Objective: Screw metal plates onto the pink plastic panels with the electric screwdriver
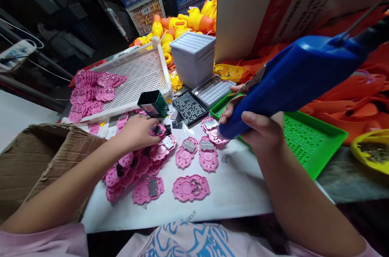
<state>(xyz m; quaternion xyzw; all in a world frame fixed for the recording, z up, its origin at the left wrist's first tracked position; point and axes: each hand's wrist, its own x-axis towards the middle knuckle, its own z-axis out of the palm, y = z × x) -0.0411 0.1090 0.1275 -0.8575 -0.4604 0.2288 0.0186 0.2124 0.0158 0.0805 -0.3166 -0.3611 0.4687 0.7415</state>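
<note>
My right hand [258,125] grips a blue electric screwdriver [298,74], its tip pressed down on a pink plastic part [214,131] with a grey plate. My left hand [138,131] rests palm down on a heap of pink parts [136,168], its fingertips on one with a black piece [158,130]. More pink parts lie singly in front: two with grey plates [189,150] [208,153], one near the table edge [191,187], another beside it [148,190].
A white perforated tray [142,74] carries more pink parts [91,93]. A dark green tin [152,104], a black screw tray [190,107], stacked grey trays [193,58], a green tray [306,139], a cardboard box [33,163], yellow toy ducks [182,20] and a yellow bowl [372,149] surround the work area.
</note>
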